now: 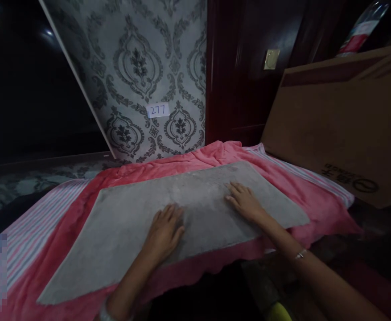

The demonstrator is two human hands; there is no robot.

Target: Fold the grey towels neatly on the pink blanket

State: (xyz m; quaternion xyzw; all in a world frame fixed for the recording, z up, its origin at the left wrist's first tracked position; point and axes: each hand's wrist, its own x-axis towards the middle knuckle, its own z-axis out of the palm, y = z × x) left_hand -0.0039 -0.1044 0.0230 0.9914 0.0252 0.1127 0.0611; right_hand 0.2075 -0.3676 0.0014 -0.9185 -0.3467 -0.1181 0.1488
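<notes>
A grey cloth (121,236) lies spread flat, roughly rectangular, on top of a pink blanket (182,276). My left hand (163,234) rests palm down near the cloth's middle, fingers stretched forward and thumb apart. Farther right, my right hand (244,200) also lies flat on the cloth, its fingers pointing up and to the left. Neither hand holds anything. The cloth looks mostly smooth, with a paler patch between and beyond the hands.
Striped fabric (44,218) shows beneath the blanket at both sides. A large cardboard box (335,120) stands at the right, with a plastic bottle (362,31) behind it. At the left is a dark screen (38,89). Patterned wallpaper (141,67) bears a paper label (158,110) reading 277.
</notes>
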